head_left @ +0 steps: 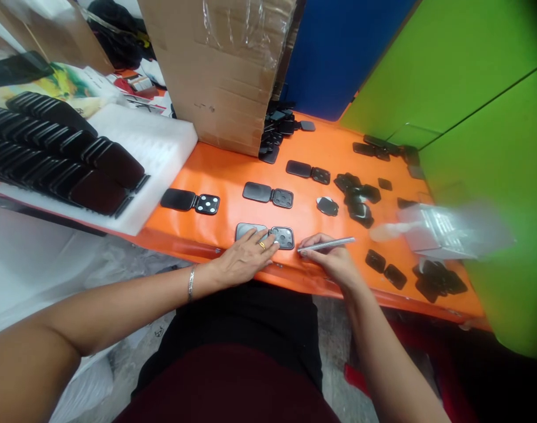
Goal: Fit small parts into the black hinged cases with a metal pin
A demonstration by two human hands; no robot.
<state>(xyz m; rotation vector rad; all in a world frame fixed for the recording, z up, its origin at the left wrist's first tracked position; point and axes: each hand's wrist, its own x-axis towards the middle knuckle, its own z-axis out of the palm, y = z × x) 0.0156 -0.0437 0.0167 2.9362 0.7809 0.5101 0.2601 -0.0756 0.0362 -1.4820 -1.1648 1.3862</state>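
Pressing down flat, your left hand [246, 255] lies on a two-part black piece [282, 237] at the table's [233, 170] front edge, about midway along it. Your fingers there are stretched out and lightly spread, closed round nothing. They cover much of the flat rectangular half, and their tips reach the square half with its round openings.

Your right hand [334, 261] is just to the right, also at the front edge. Its fingers are pinched shut on a slim silver tool [326, 244], held nearly level. The tool's left end sits just beside the square half, though you cannot tell whether it touches.

The piece looks thin, stiff and light, with a glossy face, so it would likely skate on the smooth orange surface unless pinned as it is now. The outer edges of the rectangular half seem the safest place to take hold. The narrow join between the halves looks like the weak spot, and the glossy faces would probably show marks.

Three more pieces of the same kind [268, 195] lie farther back, well apart from your hands. Loose black parts [356, 197] are scattered toward the right end. A cardboard box [220, 70] stands at the back edge. At the left end, a white foam tray [163, 147] carries rows of dark plates [61, 153].
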